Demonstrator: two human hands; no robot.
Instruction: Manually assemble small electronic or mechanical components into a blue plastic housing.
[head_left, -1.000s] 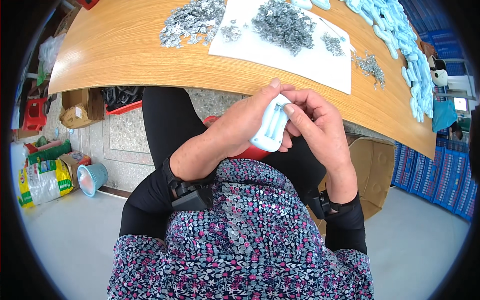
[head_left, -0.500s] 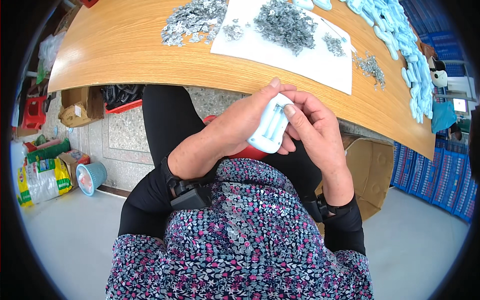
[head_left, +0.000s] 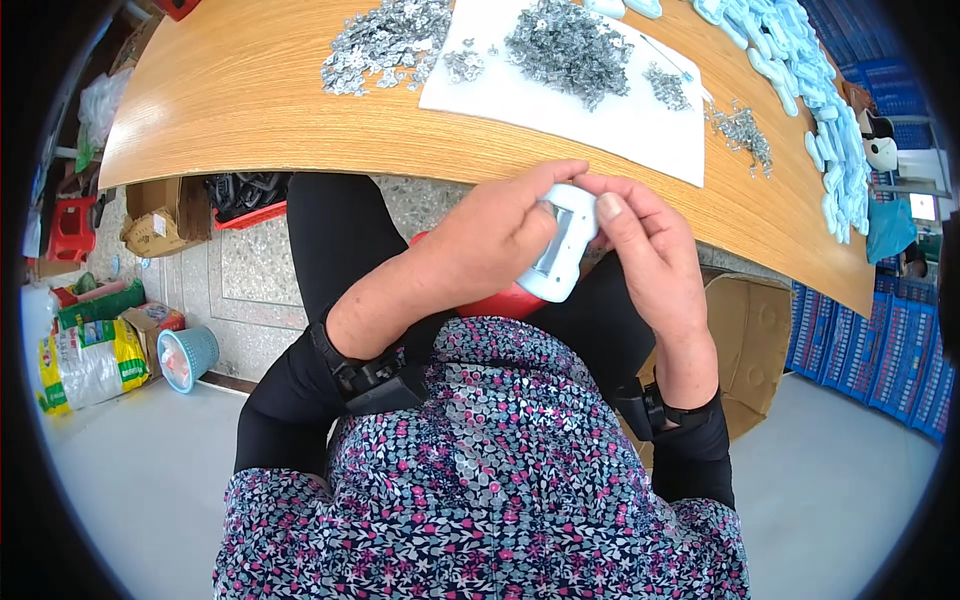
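Observation:
Between my two hands, over my lap just off the table's front edge, is a light blue plastic casing (head_left: 572, 250) with rounded ends and a dark grey rectangular window or recess. My left hand (head_left: 490, 235) is closed round its left side, the thumb pressing by the rectangle. On the upper right edge, my right hand (head_left: 655, 240) grips the casing between thumb and fingers. Some fingers are hidden behind it. Whether a small part sits under either thumb cannot be seen.
Small metal pieces lie heaped (head_left: 570, 50) on a white sheet (head_left: 500, 100) and loose (head_left: 390, 45) on the wooden table (head_left: 230, 110). Light blue casings (head_left: 840, 150) pile along its right side. A cardboard box (head_left: 745, 340) stands below; blue crates (head_left: 870, 350) are stacked at right.
The casing has been turned: a side with long battery-like slots faced up before, and a rectangular window or recess shows now. My left thumb has come down onto it; my right hand shifted slightly right.

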